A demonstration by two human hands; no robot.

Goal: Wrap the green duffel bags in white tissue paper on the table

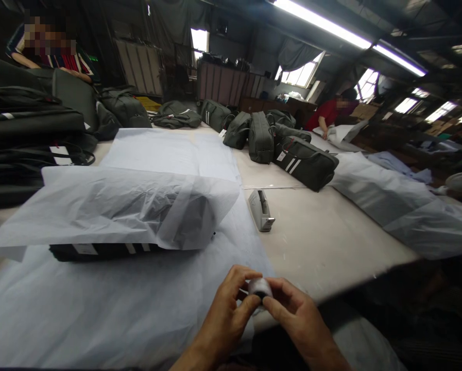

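Observation:
My left hand (231,304) and my right hand (298,317) are closed together on a small whitish roll of tape (259,286) with a dark middle. Thumbs and fingers of both hands pinch it from either side, above the near edge of the table. Beyond them stands a grey tape dispenser (260,211) on the tabletop. To the left, a dark bag with white stripes (110,251) lies mostly hidden under a crinkled sheet of white tissue paper (126,206). More white paper (169,293) is spread flat beneath that bag.
Dark bags (33,121) are piled at the left, and several more bags (261,136) stand on the far part of the pale table (331,232). Translucent sheets (400,206) hang over the right side. One person (53,51) works at far left, another (325,116) at far right.

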